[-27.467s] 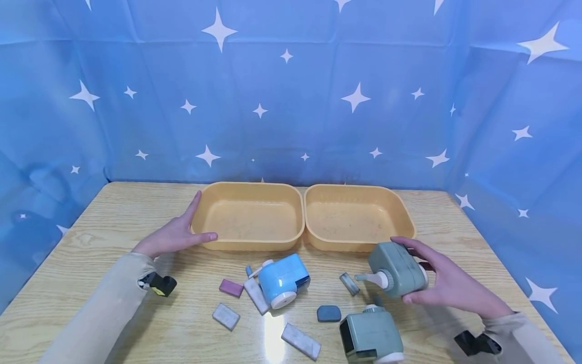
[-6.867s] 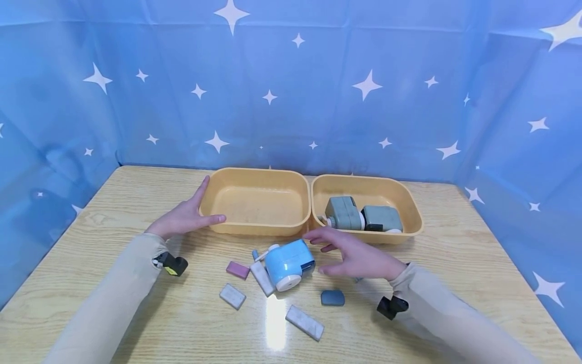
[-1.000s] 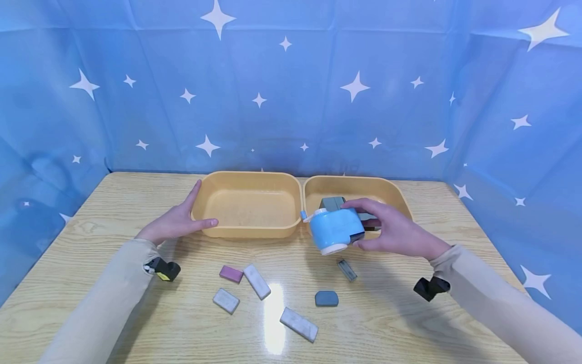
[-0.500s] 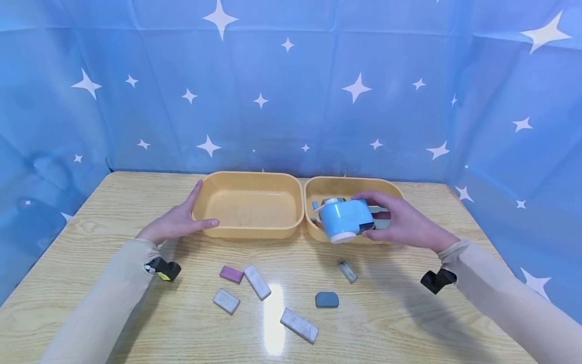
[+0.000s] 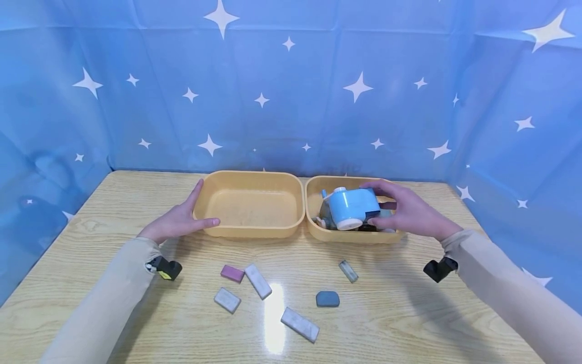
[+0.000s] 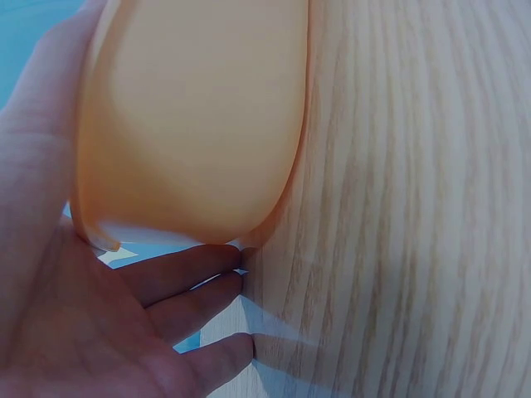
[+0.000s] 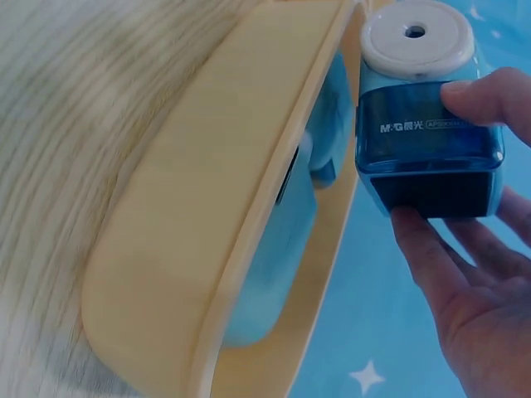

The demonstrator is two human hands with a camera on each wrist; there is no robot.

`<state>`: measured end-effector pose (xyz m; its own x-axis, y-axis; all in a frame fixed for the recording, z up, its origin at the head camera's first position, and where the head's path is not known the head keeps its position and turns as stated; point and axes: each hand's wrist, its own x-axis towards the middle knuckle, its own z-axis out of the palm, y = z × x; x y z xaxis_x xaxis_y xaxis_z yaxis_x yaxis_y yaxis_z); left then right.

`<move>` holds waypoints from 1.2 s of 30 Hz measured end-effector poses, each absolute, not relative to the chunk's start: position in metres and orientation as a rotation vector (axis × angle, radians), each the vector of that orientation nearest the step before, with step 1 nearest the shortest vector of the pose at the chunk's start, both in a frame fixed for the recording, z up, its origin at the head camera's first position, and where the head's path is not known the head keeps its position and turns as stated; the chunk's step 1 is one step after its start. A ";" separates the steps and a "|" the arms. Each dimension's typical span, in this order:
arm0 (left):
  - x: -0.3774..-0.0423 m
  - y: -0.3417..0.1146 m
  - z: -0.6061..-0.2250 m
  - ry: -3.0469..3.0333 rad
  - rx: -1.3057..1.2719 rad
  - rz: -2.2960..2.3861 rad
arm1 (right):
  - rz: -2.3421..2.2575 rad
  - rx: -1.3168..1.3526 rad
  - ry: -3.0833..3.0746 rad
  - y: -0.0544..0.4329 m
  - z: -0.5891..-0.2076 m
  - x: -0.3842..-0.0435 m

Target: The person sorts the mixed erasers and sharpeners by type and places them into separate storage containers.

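My right hand (image 5: 409,210) grips a light-blue crank pencil sharpener (image 5: 352,206) by its end, above the right tan plastic bin (image 5: 350,236). In the right wrist view, the white round face and dark clear drawer of the sharpener (image 7: 427,149) show, with the thumb on the drawer and fingers beneath. Grey-green sharpeners (image 7: 278,257) lie inside that bin, partly hidden by the blue one in the head view. My left hand (image 5: 179,222) is spread against the left end of the left tan bin (image 5: 254,232), thumb along its near rim, fingers extended.
On the wooden table (image 5: 182,323) lie small eraser-like blocks: a pink one (image 5: 233,273), grey-white ones including a long one (image 5: 300,325), a dark blue one (image 5: 327,299) and a small grey one (image 5: 348,271). A blue star-patterned curtain (image 5: 291,91) stands behind the bins.
Both grey-green sharpeners have gone from table and hand into the right bin. My right hand has since lifted the blue sharpener from the table and brought it over that bin. The left hand stays put.
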<state>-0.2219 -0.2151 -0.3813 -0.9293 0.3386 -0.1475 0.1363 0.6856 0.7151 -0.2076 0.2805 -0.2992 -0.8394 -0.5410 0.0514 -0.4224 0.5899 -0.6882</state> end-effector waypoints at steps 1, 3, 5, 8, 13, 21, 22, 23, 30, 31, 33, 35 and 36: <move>-0.222 -0.215 -0.381 2.631 0.379 1.084 | -1.081 -0.789 2.656 0.282 -0.299 -0.209; -0.222 -0.216 -0.382 2.632 0.374 1.084 | -1.067 -0.763 2.667 0.285 -0.300 -0.212; -0.222 -0.216 -0.382 2.630 0.371 1.085 | -1.066 -0.737 2.669 0.287 -0.299 -0.214; -0.221 -0.216 -0.382 2.626 0.363 1.084 | -1.075 -0.703 2.669 0.290 -0.298 -0.218; -0.221 -0.215 -0.381 2.613 0.356 1.085 | -1.091 -0.663 2.681 0.295 -0.297 -0.223; -0.222 -0.214 -0.381 2.613 0.356 1.080 | -1.104 -0.618 2.711 0.305 -0.300 -0.233; -0.222 -0.214 -0.381 2.612 0.355 1.082 | -1.104 -0.615 2.713 0.306 -0.301 -0.234; -0.222 -0.214 -0.381 2.612 0.356 1.082 | -1.100 -0.624 2.714 0.307 -0.301 -0.235; -0.224 -0.215 -0.382 2.618 0.359 1.076 | -1.104 -0.659 2.699 0.312 -0.300 -0.242; -0.224 -0.215 -0.382 2.618 0.359 1.075 | -1.109 -0.660 2.699 0.313 -0.300 -0.243; -0.224 -0.215 -0.382 2.619 0.356 1.076 | -1.110 -0.668 2.695 0.313 -0.300 -0.245; -0.224 -0.215 -0.382 2.617 0.352 1.079 | -1.118 -0.648 2.692 0.313 -0.300 -0.247; -0.223 -0.215 -0.382 2.617 0.351 1.082 | -1.120 -0.635 2.691 0.313 -0.300 -0.248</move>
<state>-0.2234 -0.2154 -0.3821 -0.9291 0.3287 -0.1696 0.1129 0.6887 0.7162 -0.2478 0.3125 -0.3000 -0.8975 -0.4406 0.0164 -0.3222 0.6299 -0.7067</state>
